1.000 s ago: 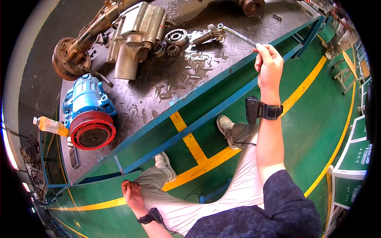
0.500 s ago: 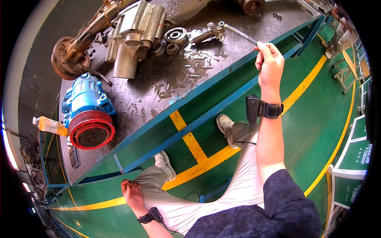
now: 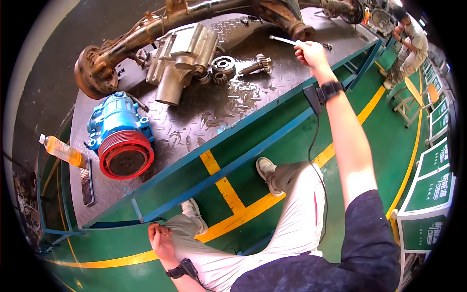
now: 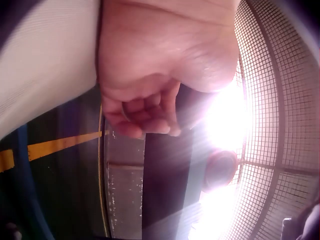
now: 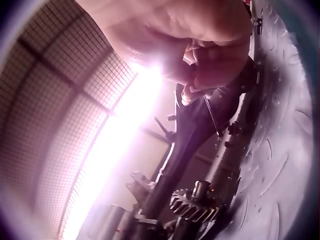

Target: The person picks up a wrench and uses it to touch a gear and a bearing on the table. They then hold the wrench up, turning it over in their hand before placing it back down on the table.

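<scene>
Silver-coloured and slim, a metal tool point(image 3: 283, 40) juts from the right hand point(image 3: 312, 56), whose grip is closed on one end, pinching it between thumb and bent fingers. The tool is raised over the patterned steel bench point(image 3: 194, 129), near the rusty axle point(image 3: 209, 9). A toothed shaft point(image 3: 255, 65) lies on the bench near a ring bearing point(image 3: 223, 64), which sits beside a grey metal housing point(image 3: 182, 61). Nearer the bench's corner is a blue machine point(image 3: 116, 114) with a red pulley point(image 3: 126, 155). The left hand point(image 3: 162, 242) is beside one trouser leg, its grip slack, fingers loosely curled around nothing.
</scene>
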